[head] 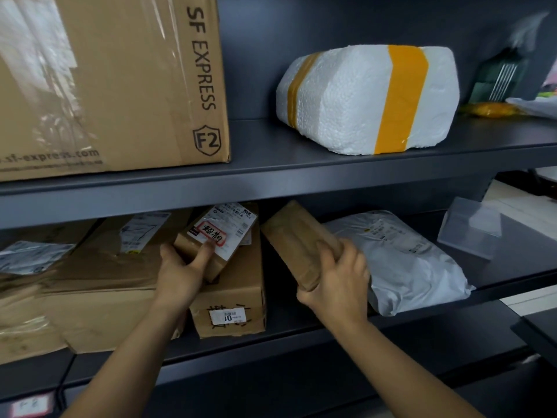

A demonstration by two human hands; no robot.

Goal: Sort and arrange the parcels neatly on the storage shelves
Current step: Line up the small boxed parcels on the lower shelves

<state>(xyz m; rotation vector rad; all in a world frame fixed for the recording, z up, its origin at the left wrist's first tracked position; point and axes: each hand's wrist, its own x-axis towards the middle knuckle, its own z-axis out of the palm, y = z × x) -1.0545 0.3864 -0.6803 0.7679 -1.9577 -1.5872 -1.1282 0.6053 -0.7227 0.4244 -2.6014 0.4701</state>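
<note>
**Parcels gripped on the lower shelf, one in each hand**

Parcels occupied two dark shelves. On the lower shelf (301, 336), the left hand (180, 276) gripped the near corner of a small labelled box (211, 245), thumb on its white label; the box lay tilted on top of a brown carton (238, 291). The right hand (337, 282) was clamped round the near end of a brown wrapped parcel (298, 242), which was tilted with its far end raised, between the carton and a grey mailer bag (407, 267). A clear plastic box (470, 227) sat to the right of the bag. On the upper shelf (271, 176), a large SF Express carton (120, 86) stood at the left, well apart from a white foam box (361, 98) banded with yellow tape.
</note>
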